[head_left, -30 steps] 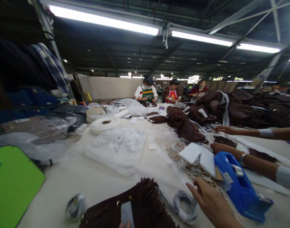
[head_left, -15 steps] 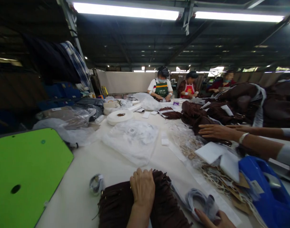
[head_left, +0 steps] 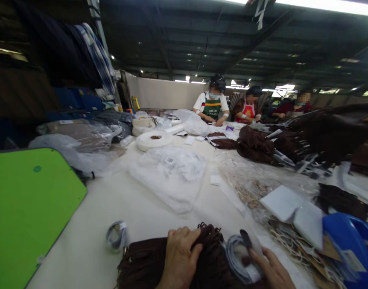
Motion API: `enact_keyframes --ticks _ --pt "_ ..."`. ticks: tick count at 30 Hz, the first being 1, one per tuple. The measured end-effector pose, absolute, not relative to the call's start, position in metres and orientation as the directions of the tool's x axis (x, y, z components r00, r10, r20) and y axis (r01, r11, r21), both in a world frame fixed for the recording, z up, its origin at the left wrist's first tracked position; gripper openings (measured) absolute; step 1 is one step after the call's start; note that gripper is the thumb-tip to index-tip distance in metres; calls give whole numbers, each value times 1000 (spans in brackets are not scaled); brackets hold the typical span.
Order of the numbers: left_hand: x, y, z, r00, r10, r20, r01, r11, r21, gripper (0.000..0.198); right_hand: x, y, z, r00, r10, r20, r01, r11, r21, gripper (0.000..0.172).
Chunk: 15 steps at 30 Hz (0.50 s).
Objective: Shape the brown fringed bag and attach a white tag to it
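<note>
A dark brown fringed piece (head_left: pixel 149 259), like a bag, lies on the white table right before me. My left hand (head_left: pixel 180 255) is curled over its upper edge, fingers closed on the fringed material. Just right of it is a coil of grey cord or strap (head_left: pixel 236 261), partly wrapped in clear film, with a dark tab (head_left: pixel 245 237) standing up. My right hand (head_left: pixel 272 267) grips the coil's right side beside the fringe; its fingertips are slightly blurred. A small roll of clear tape or film (head_left: pixel 116 236) sits left of the brown piece.
A green board (head_left: pixel 36 200) fills the left side. Ahead lie a clear plastic bag (head_left: pixel 168 172) and a white roll (head_left: pixel 153 140). Foam sheets (head_left: pixel 307 224), corded tags (head_left: pixel 287 241) and a blue dispenser (head_left: pixel 349 241) stand right. Brown goods (head_left: pixel 256 140) and several co-workers (head_left: pixel 212 104) are beyond.
My right hand has brought the grey coil left, against the fringe, and its dark tab now stands up. A co-worker's arms at right have left view, and the brown pile there has shifted.
</note>
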<state>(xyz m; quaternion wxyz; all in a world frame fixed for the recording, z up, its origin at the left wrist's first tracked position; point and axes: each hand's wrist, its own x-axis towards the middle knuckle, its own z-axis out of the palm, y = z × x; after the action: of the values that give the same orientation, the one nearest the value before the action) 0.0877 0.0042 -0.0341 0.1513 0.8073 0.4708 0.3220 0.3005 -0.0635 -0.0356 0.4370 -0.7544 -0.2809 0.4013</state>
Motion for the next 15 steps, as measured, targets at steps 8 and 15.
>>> enact_keyframes --ticks 8,15 --pt "111 0 -57 513 502 696 586 -797 143 21 327 1 -7 507 843 -181 326 -382 -865 59" --pt "112 0 -62 279 718 637 740 -584 334 55 331 35 -3 467 883 -36 436 -266 -860 55"
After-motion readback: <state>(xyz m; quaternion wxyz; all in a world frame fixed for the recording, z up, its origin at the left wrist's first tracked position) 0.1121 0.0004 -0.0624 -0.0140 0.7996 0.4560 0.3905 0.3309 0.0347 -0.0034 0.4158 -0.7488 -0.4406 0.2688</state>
